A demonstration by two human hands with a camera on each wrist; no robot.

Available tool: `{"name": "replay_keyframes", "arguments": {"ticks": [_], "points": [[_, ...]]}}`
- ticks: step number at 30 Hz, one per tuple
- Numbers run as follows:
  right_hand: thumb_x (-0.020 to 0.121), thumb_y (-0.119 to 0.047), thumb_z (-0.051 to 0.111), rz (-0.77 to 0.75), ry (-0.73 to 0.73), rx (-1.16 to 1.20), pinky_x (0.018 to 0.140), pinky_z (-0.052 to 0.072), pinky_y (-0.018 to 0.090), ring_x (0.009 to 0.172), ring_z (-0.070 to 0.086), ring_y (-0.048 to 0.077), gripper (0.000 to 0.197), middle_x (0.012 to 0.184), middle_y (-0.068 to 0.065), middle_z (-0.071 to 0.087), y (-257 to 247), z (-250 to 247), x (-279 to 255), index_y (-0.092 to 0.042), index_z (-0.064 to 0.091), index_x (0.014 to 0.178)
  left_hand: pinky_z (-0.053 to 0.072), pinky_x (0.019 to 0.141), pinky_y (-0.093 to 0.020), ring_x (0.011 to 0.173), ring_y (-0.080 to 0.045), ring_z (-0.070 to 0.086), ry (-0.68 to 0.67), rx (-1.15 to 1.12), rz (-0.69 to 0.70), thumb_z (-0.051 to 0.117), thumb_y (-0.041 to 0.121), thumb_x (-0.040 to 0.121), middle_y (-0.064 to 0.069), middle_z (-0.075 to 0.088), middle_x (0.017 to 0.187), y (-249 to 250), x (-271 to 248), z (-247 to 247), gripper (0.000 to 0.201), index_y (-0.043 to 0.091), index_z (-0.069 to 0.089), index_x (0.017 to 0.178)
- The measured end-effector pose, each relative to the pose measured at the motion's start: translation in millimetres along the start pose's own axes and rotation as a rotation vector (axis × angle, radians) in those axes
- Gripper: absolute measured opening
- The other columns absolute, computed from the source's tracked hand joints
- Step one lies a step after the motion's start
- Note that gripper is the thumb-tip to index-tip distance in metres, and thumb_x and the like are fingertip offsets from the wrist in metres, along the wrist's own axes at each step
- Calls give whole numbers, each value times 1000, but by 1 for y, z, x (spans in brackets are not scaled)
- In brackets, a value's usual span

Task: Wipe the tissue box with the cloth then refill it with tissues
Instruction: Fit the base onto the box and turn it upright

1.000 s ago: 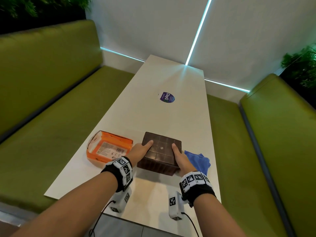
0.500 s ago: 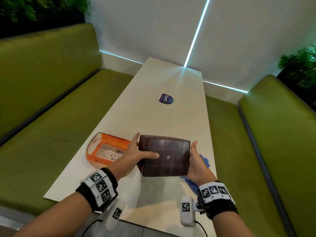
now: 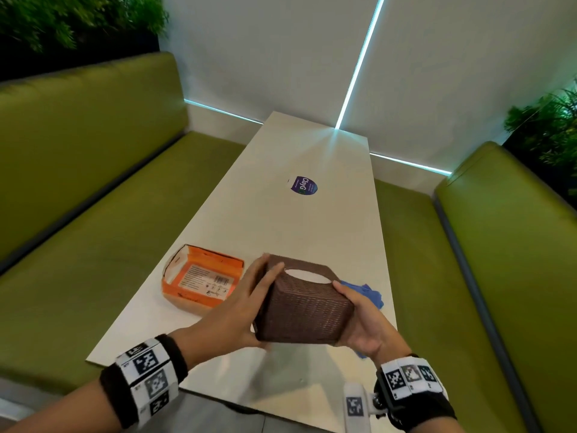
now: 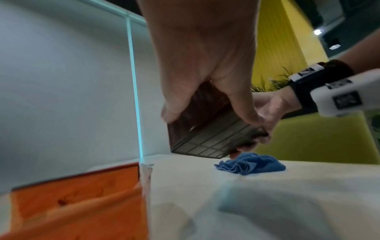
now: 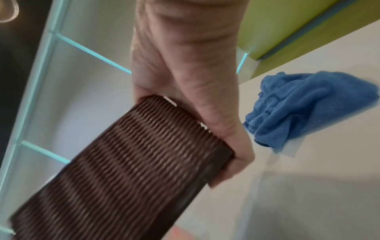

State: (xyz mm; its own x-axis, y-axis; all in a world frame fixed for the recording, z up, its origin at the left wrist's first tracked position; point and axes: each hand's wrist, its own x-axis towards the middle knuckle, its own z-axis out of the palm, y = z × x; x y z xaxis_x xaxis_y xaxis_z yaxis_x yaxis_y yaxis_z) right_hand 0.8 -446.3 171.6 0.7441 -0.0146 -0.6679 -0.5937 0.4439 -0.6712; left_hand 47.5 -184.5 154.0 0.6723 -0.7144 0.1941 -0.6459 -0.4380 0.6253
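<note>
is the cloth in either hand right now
No, the cloth lies loose on the table while both hands hold the tissue box.

You hold the brown woven tissue box (image 3: 302, 303) clear of the table, tilted, its oval opening facing up and away toward 12 o'clock, its grid-patterned base facing down. The crumpled blue cloth (image 3: 365, 292) lies on the table just beyond it at 2 o'clock. The opened orange tissue pack (image 3: 201, 281) lies flat at 9 o'clock.
</note>
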Motion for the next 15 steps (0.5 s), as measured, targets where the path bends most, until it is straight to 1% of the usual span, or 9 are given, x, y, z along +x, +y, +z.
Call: {"name": "replay_keyframes", "arguments": {"ticks": [1,2,4,5,6,7,9,11,15], "points": [[79,-38,70,-55,13,37,83,52,44,102,63,29,42,107,9,72,4,2,2,-18,66,116,25,112,-16,146,1,-1,-59,-60,-103,89,40,64,16,-17,159,0,1,3,139,39,-20,150],[82,-36,68,-115,18,57,83,53,43,103,64,27,40,108,8,73,9,4,5,-19,65,118,24,112,-15,144,5,10,-105,-167,-176,89,42,63,20,-5,160,0,5,6,140,40,-23,148],[89,-33,61,-245,1,64,85,55,43,107,66,25,37,115,7,72,20,9,11,-22,62,124,32,112,-19,131,9,37,-129,-404,-268,86,41,67,28,33,147,-5,14,13,125,41,-8,150],[93,-32,57,-304,-17,59,91,53,45,112,64,25,37,120,7,69,25,11,15,-23,59,128,37,112,-24,127,6,45,-106,-460,-296,82,38,74,26,45,139,-9,20,15,108,40,5,149],[95,-32,53,-354,-29,49,97,50,47,118,61,26,37,126,8,67,30,12,20,-24,56,131,41,110,-29,126,-1,51,-66,-454,-317,76,33,82,20,53,135,-14,25,18,90,36,16,149],[97,-31,50,-393,-31,42,102,47,48,122,58,27,38,129,8,64,34,12,25,-24,54,134,43,107,-31,126,-8,54,-32,-413,-336,69,28,89,14,57,133,-18,31,20,74,31,25,147],[98,-31,48,-435,-5,43,101,47,44,124,57,26,39,132,8,62,39,11,35,-25,50,137,44,105,-31,124,-13,55,4,-365,-361,59,17,95,8,60,130,-24,39,24,58,26,33,146],[96,-33,51,-448,34,25,97,49,39,123,58,23,42,131,4,63,40,11,44,-29,48,138,44,104,-29,122,-11,55,26,-386,-372,57,11,96,6,60,131,-27,43,28,57,25,33,146],[89,-37,58,-458,47,-27,96,50,35,121,59,18,45,131,-1,63,40,14,55,-34,50,133,41,98,-20,122,-10,53,79,-418,-386,55,7,96,4,59,131,-37,41,33,59,22,32,147]]}}
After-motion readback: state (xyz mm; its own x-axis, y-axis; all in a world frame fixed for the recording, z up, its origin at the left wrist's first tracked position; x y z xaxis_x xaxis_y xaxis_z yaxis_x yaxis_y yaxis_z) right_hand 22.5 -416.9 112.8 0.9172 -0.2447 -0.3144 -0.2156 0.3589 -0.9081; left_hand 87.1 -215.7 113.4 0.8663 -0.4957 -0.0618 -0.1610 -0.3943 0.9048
